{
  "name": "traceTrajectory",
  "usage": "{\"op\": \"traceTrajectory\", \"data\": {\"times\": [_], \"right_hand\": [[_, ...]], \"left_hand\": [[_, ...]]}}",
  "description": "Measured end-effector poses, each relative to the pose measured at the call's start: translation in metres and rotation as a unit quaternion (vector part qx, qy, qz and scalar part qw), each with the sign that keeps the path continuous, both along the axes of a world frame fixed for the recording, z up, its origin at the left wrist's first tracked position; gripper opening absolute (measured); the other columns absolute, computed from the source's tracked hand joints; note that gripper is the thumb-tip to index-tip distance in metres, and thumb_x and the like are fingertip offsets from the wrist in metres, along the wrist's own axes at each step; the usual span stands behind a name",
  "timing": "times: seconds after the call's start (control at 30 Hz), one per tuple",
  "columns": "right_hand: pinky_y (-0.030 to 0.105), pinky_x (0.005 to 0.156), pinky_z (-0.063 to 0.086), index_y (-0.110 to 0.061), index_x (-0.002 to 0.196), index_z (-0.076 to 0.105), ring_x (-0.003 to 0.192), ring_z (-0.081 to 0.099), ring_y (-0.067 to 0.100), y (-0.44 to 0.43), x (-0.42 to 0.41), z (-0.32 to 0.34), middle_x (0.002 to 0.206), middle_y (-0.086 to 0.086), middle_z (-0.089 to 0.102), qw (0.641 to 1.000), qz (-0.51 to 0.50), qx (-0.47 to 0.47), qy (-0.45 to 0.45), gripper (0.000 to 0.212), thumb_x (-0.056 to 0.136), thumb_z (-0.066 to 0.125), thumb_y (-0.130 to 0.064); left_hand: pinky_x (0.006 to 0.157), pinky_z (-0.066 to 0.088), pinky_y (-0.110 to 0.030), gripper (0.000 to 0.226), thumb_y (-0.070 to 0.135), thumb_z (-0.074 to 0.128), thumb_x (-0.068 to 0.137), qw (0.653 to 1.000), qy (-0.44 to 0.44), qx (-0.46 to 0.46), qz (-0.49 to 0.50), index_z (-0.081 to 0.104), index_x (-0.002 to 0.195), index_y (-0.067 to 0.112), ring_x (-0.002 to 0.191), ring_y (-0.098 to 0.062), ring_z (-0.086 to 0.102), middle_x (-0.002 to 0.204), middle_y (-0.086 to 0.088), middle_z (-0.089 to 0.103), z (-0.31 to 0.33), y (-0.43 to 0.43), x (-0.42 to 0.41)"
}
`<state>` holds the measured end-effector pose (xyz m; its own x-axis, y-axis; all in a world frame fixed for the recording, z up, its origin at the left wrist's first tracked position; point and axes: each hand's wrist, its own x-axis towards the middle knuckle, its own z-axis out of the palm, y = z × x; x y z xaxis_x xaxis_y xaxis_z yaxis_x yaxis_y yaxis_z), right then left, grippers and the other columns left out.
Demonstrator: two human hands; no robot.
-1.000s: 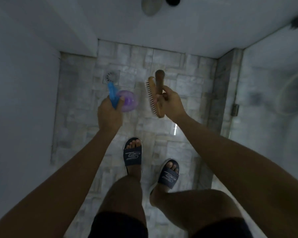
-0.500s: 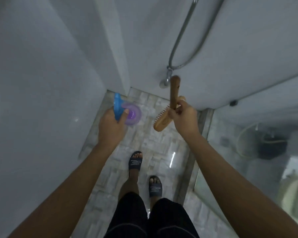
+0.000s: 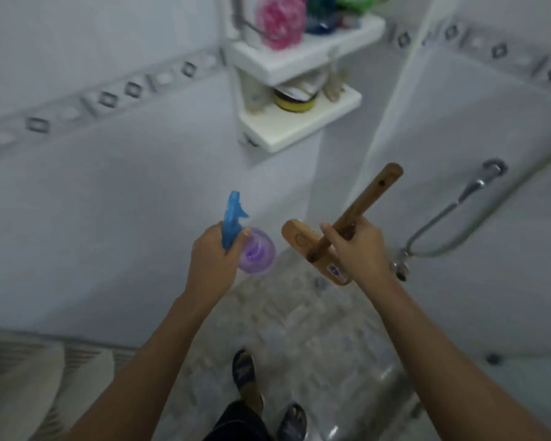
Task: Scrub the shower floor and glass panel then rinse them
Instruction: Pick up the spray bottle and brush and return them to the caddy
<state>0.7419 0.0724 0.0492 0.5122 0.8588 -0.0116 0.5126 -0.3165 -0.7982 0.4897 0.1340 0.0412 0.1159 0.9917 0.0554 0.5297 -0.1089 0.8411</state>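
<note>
Fingers of the right hand clamp the scrub brush handle; left hand grips the spray bottle.

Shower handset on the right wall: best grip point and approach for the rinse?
Probably the slim chrome handle just below the shower head. It slopes down-left off the wall, so wrap the fingers round it from the open front side, above where the hose joins.

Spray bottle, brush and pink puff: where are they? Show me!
spray bottle (image 3: 257, 253): head view, on its round purple body.
brush (image 3: 299, 239): head view, on the wooden back of its head.
pink puff (image 3: 279, 22): head view, on its fluffy middle.
</note>
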Motion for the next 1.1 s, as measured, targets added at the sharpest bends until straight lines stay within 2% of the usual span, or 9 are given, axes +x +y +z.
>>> {"op": "traceTrajectory", "data": {"times": [0.13, 0.23, 0.47, 0.6, 0.7, 0.8, 0.93, 1.0, 1.1], "right_hand": [[0.012, 0.054, 0.042, -0.022, 0.083, 0.061, 0.062, 0.062, -0.005, 0.028, -0.070, 0.036, 0.069, -0.011, 0.065, 0.995, 0.092, 0.039, 0.018, 0.028, 0.091, 0.071, -0.047], [0.017, 0.056, 0.047, -0.023, 0.083, 0.060, 0.062, 0.064, -0.001, 0.049, -0.133, 0.057, 0.070, -0.006, 0.068, 0.985, 0.167, 0.039, 0.031, 0.030, 0.091, 0.069, -0.051], [0.033, 0.065, 0.059, -0.024, 0.085, 0.060, 0.064, 0.069, 0.009, 0.083, -0.291, 0.067, 0.072, -0.001, 0.070, 0.942, 0.332, 0.020, 0.048, 0.031, 0.092, 0.066, -0.054], [0.036, 0.066, 0.059, -0.022, 0.085, 0.061, 0.065, 0.069, 0.011, 0.095, -0.377, 0.070, 0.072, 0.001, 0.070, 0.916, 0.398, 0.018, 0.058, 0.032, 0.091, 0.067, -0.053], [0.037, 0.066, 0.059, -0.022, 0.085, 0.062, 0.066, 0.069, 0.012, 0.100, -0.448, 0.070, 0.072, 0.001, 0.070, 0.892, 0.447, 0.014, 0.062, 0.033, 0.091, 0.068, -0.053], [0.032, 0.065, 0.057, -0.022, 0.084, 0.061, 0.066, 0.068, 0.009, 0.100, -0.516, 0.071, 0.071, 0.000, 0.069, 0.862, 0.503, 0.007, 0.065, 0.030, 0.092, 0.069, -0.049], [0.018, 0.058, 0.047, -0.026, 0.081, 0.058, 0.060, 0.064, 0.002, 0.098, -0.586, 0.069, 0.067, -0.004, 0.066, 0.826, 0.561, 0.022, 0.051, 0.027, 0.093, 0.068, -0.048], [0.013, 0.055, 0.043, -0.028, 0.079, 0.056, 0.059, 0.062, 0.000, 0.097, -0.615, 0.067, 0.067, -0.007, 0.065, 0.809, 0.585, 0.020, 0.046, 0.026, 0.094, 0.068, -0.046], [0.014, 0.056, 0.043, -0.027, 0.084, 0.058, 0.065, 0.062, -0.001, 0.096, -0.655, 0.057, 0.072, -0.011, 0.064, 0.781, 0.624, 0.006, 0.035, 0.023, 0.095, 0.066, -0.045]], "left_hand": [[0.059, 0.039, -0.021, 0.027, 0.037, 0.065, 0.096, 0.995, 0.009, 0.035, 0.094, 0.062, 0.081, 0.015, 0.065, -0.007, 0.055, 0.072, 0.000, 0.059, 0.035, -0.017, -0.081], [0.061, 0.038, -0.021, 0.029, 0.045, 0.063, 0.095, 0.985, 0.012, 0.057, 0.163, 0.063, 0.083, 0.018, 0.068, -0.012, 0.056, 0.075, 0.000, 0.060, 0.050, -0.032, -0.140], [0.060, 0.034, -0.014, 0.015, 0.032, 0.064, 0.096, 0.951, 0.028, 0.053, 0.304, 0.061, 0.090, 0.019, 0.072, -0.003, 0.052, 0.080, 0.001, 0.055, 0.063, -0.074, -0.264], [0.058, 0.036, -0.026, 0.024, 0.037, 0.064, 0.096, 0.928, 0.018, 0.026, 0.372, 0.055, 0.078, 0.024, 0.071, -0.011, 0.057, 0.078, -0.001, 0.058, 0.061, -0.095, -0.335], [0.058, 0.035, -0.024, 0.024, 0.034, 0.064, 0.097, 0.910, 0.025, 0.012, 0.415, 0.058, 0.082, 0.016, 0.071, -0.018, 0.057, 0.079, -0.005, 0.060, 0.053, -0.110, -0.391], [0.055, 0.031, -0.016, 0.014, 0.026, 0.065, 0.097, 0.891, 0.033, 0.014, 0.453, 0.058, 0.087, 0.019, 0.070, -0.015, 0.054, 0.081, -0.007, 0.059, 0.049, -0.121, -0.435], [0.058, 0.034, -0.026, 0.015, 0.026, 0.065, 0.097, 0.865, 0.019, 0.004, 0.501, 0.061, 0.089, 0.014, 0.074, -0.024, 0.057, 0.081, -0.007, 0.056, 0.041, -0.131, -0.474], [0.056, 0.032, -0.020, 0.017, 0.028, 0.064, 0.097, 0.855, 0.013, -0.002, 0.518, 0.061, 0.089, 0.013, 0.073, -0.022, 0.056, 0.082, -0.006, 0.054, 0.038, -0.134, -0.488], [0.062, 0.037, -0.026, 0.023, 0.028, 0.063, 0.098, 0.846, 0.007, -0.026, 0.533, 0.067, 0.098, 0.005, 0.078, -0.025, 0.060, 0.090, -0.012, 0.059, 0.030, -0.135, -0.503]]}}
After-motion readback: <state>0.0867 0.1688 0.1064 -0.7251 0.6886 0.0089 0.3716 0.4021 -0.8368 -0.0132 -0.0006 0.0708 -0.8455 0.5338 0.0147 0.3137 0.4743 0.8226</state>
